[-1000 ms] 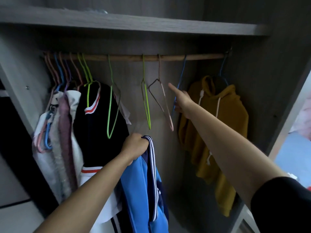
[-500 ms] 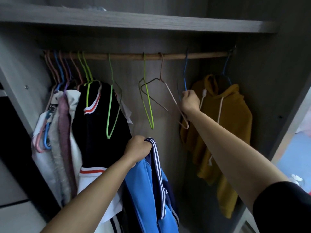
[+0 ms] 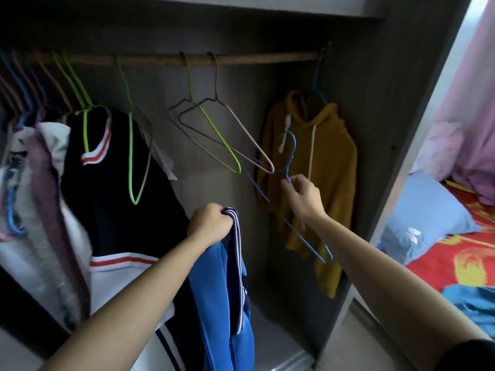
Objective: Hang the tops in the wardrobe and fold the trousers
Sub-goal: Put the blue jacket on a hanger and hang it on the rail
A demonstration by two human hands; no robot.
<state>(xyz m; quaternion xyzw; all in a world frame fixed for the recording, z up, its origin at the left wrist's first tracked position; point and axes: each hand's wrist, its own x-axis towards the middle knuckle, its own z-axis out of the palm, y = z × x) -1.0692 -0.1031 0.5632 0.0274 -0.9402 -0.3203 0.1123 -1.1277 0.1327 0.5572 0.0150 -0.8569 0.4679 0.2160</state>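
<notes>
Dim grey wardrobe, brighter bedroom on the right.
We see the wardrobe (image 3: 401,76) in grey wood grain: a shelf (image 3: 241,4) across the top, a brown wooden rail (image 3: 254,59) just under it, a plain back panel (image 3: 160,84), and a side panel at right. It is dark inside and we can't make out the base well. Past the side panel the light is much stronger: a bed (image 3: 455,253) with a red and yellow cover, a blue pillow (image 3: 423,212) on it, and pink cloth (image 3: 476,89) hanging behind.

Dim wardrobe (image 3: 375,76) interior, daylight from right, left edge motion-blurred, wide-angle bending
</notes>
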